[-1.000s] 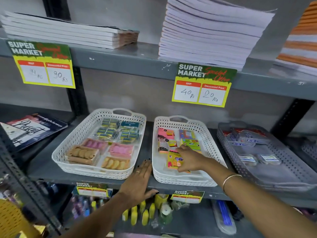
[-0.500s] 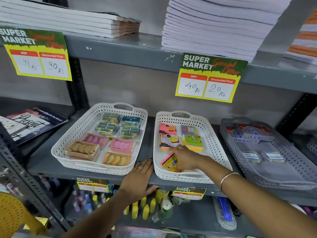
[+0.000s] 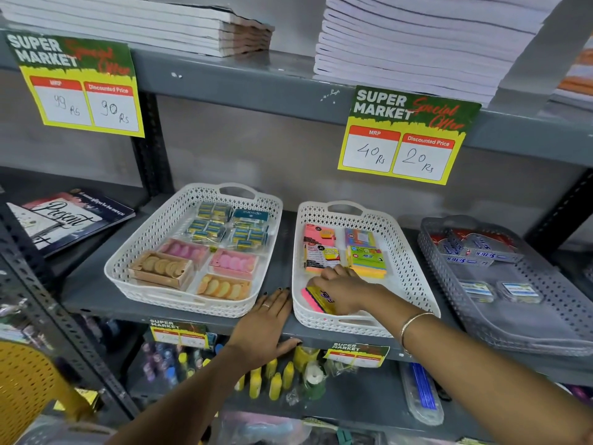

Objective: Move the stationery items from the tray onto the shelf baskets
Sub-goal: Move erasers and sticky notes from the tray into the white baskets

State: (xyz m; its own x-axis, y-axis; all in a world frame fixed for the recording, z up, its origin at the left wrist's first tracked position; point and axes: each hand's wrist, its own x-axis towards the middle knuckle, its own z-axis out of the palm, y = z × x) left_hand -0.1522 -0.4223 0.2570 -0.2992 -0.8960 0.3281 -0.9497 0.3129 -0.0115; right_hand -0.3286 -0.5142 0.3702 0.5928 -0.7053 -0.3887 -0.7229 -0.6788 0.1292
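Observation:
My right hand [image 3: 345, 292] reaches into the middle white basket [image 3: 414, 261] and grips a yellow-and-pink sticky-note pack [image 3: 316, 300], tilted on edge at the basket's front left. Behind it lie other sticky-note packs [image 3: 365, 260] in pink, yellow and green. My left hand [image 3: 266, 326] rests flat, fingers apart, on the grey shelf edge [image 3: 96, 300] between the two white baskets. The left white basket [image 3: 150, 242] holds eraser packs [image 3: 234, 261] in several colours.
A grey basket [image 3: 545, 319] with glue sticks and small boxes stands at the right. Stacks of notebooks [image 3: 417, 43] fill the upper shelf, with price tags [image 3: 404, 136] hanging below. Magazines [image 3: 67, 220] lie at the left. Bottles and pens sit on the lower shelf.
My right hand has drawn the yellow-and-pink pack toward the basket's front left and tipped it on edge. My left hand has stayed on the shelf edge. The camera has moved closer.

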